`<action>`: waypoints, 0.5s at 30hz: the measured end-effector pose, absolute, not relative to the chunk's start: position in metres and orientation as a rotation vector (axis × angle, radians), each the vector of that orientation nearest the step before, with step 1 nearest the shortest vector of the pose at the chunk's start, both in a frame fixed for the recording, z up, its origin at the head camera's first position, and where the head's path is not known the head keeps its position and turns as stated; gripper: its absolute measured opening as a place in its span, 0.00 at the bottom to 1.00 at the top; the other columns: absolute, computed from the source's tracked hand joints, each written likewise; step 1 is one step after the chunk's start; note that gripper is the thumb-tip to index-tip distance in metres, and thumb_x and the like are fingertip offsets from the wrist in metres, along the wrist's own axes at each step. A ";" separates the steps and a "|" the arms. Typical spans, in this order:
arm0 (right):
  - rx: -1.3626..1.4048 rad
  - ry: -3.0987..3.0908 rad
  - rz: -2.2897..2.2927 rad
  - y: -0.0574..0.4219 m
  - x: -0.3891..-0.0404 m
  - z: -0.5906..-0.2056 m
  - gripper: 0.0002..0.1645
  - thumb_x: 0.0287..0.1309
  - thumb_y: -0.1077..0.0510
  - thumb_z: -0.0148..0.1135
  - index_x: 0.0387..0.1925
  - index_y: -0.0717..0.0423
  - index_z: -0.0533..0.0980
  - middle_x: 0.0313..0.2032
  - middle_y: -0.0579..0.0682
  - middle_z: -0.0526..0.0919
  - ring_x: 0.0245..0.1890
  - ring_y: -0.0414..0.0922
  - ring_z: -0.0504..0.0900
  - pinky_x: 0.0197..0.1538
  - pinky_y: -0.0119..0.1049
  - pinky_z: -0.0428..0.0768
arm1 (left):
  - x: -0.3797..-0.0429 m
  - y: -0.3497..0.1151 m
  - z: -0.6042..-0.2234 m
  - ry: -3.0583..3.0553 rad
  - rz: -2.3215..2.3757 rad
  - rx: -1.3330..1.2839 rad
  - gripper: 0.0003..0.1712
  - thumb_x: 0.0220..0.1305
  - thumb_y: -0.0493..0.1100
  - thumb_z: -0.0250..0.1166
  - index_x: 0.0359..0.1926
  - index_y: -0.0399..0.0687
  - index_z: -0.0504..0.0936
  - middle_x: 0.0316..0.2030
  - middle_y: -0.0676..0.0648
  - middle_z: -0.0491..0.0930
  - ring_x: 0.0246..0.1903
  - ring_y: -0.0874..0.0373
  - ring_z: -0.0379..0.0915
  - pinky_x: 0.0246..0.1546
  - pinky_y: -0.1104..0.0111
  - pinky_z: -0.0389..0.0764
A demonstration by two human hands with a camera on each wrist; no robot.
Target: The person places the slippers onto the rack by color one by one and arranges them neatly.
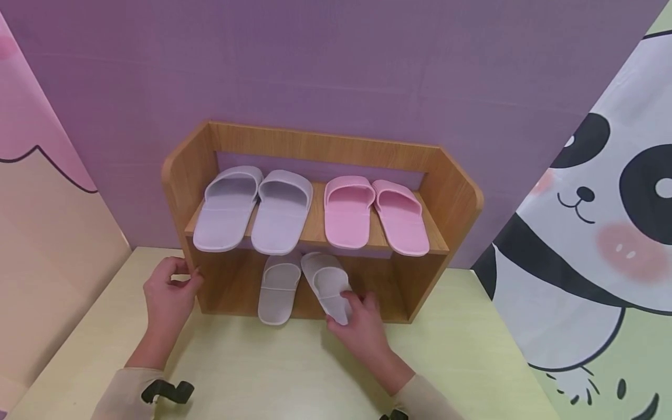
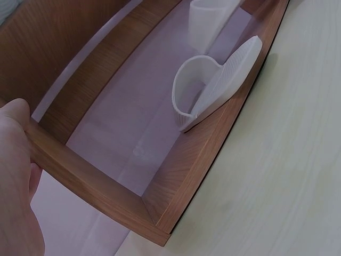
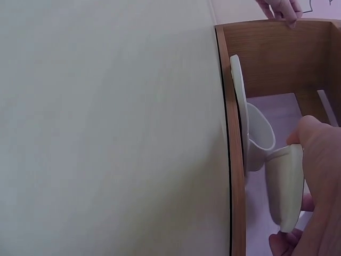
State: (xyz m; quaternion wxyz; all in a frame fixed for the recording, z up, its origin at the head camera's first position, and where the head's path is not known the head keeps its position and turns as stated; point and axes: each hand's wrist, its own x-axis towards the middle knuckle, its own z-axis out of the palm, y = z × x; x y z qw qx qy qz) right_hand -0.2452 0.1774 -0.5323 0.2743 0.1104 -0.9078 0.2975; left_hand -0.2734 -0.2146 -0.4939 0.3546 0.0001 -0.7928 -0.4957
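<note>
My right hand (image 1: 362,326) grips the heel end of a white slipper (image 1: 326,279), thumb on one side and fingers on the other. In the right wrist view this slipper (image 3: 285,184) hangs tilted, raised off the lower shelf. Another white slipper (image 1: 278,291) lies beside it on the lower shelf, its heel jutting a little over the front edge. My left hand (image 1: 170,291) holds the front edge of the left side panel of a wooden shoe rack (image 1: 325,143); in the left wrist view, part of that hand (image 2: 18,176) shows at the panel edge.
On the upper shelf stand two pale lavender slippers (image 1: 228,210) at the left and two pink slippers (image 1: 347,213) at the right. The rack stands on a pale wooden table (image 1: 252,373) against a purple backdrop (image 1: 315,70). A panda picture (image 1: 593,233) covers the right wall.
</note>
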 end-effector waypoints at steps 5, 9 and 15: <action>0.192 -2.563 0.825 0.172 -0.252 -0.531 0.33 0.50 0.46 0.82 0.55 0.58 0.84 0.48 0.65 0.76 0.47 0.62 0.78 0.45 0.57 0.85 | -0.273 -0.215 -0.493 -2.056 -1.275 0.002 0.08 0.66 0.28 0.73 0.45 0.36 0.84 0.40 0.42 0.86 0.37 0.76 0.78 0.36 0.87 0.79; 0.126 -2.627 0.846 0.168 -0.258 -0.529 0.35 0.53 0.44 0.81 0.57 0.59 0.84 0.52 0.68 0.76 0.50 0.64 0.78 0.48 0.60 0.85 | -0.273 -0.216 -0.494 -2.052 -1.271 -0.005 0.08 0.66 0.28 0.73 0.44 0.36 0.84 0.40 0.42 0.87 0.39 0.75 0.77 0.36 0.87 0.79; 0.085 -2.621 0.872 0.159 -0.266 -0.521 0.35 0.50 0.45 0.81 0.56 0.61 0.84 0.51 0.68 0.77 0.51 0.65 0.78 0.49 0.60 0.84 | -0.273 -0.215 -0.493 -2.041 -1.272 -0.018 0.08 0.66 0.28 0.73 0.44 0.35 0.84 0.40 0.42 0.87 0.40 0.75 0.76 0.37 0.87 0.78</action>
